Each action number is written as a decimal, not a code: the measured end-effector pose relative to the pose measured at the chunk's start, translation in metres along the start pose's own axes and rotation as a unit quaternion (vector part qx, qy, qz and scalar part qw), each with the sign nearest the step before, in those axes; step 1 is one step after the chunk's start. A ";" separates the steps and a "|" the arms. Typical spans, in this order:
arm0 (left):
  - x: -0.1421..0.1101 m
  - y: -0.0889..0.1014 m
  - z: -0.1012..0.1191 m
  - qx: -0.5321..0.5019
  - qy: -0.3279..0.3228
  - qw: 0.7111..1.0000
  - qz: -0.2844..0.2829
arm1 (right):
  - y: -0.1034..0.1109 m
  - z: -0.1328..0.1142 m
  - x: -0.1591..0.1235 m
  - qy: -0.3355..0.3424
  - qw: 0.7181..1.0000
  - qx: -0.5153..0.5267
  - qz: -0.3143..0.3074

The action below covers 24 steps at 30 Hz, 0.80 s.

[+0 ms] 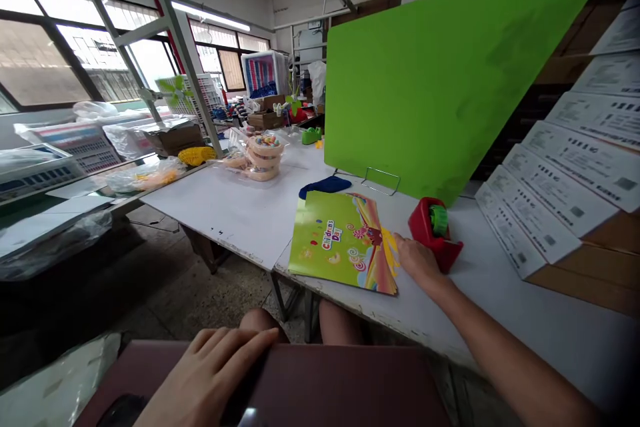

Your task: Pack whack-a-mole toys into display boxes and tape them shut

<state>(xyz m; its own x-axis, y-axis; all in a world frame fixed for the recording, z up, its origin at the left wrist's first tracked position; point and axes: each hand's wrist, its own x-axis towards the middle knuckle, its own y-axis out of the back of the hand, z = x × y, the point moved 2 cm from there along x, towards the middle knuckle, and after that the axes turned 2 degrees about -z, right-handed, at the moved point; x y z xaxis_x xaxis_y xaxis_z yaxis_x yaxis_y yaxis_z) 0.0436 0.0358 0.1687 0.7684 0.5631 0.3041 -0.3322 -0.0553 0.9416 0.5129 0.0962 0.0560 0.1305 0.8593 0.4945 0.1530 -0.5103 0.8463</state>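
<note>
My left hand (215,367) lies flat, fingers stretched out, on a smooth maroon surface (345,380) close to me. Over the white table, my right hand (417,260) reaches to the right edge of a stack of printed sheets (310,240) reading "Children's Day". Its fingers are close together at a yellow piece (389,250); what they grip is too small to make out. Just right of that hand stands a red tape dispenser (434,240) with a green roll. A dark blue cloth-like item (327,185) touches the far side of the sheets.
A green board (415,87) stands behind the sheets, near a wire stand (381,180). White-labelled boxes (555,193) are stacked at right. Stacked pinkish containers (264,159) in plastic and a green tape dispenser (311,136) sit farther back. A metal post (185,47) rises at left.
</note>
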 end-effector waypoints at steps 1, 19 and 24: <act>0.007 0.003 0.007 0.007 -0.004 1.000 -0.007 | 0.002 0.001 0.005 -0.009 1.000 0.006 0.000; 0.034 -0.005 -0.026 0.003 0.254 0.963 -0.086 | 0.137 -0.150 0.004 0.336 0.919 0.181 -0.103; 0.034 -0.009 -0.024 -0.001 0.260 0.963 -0.071 | 0.129 -0.182 -0.007 0.429 0.875 0.146 -0.171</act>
<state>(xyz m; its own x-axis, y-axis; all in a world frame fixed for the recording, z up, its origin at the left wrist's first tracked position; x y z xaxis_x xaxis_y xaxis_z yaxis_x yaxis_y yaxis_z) 0.0593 0.0750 0.1673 0.4283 0.9018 0.0582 -0.2449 0.0538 0.9681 0.3538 0.0308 0.1976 -0.7360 0.6092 0.2952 0.2997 -0.0978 0.9490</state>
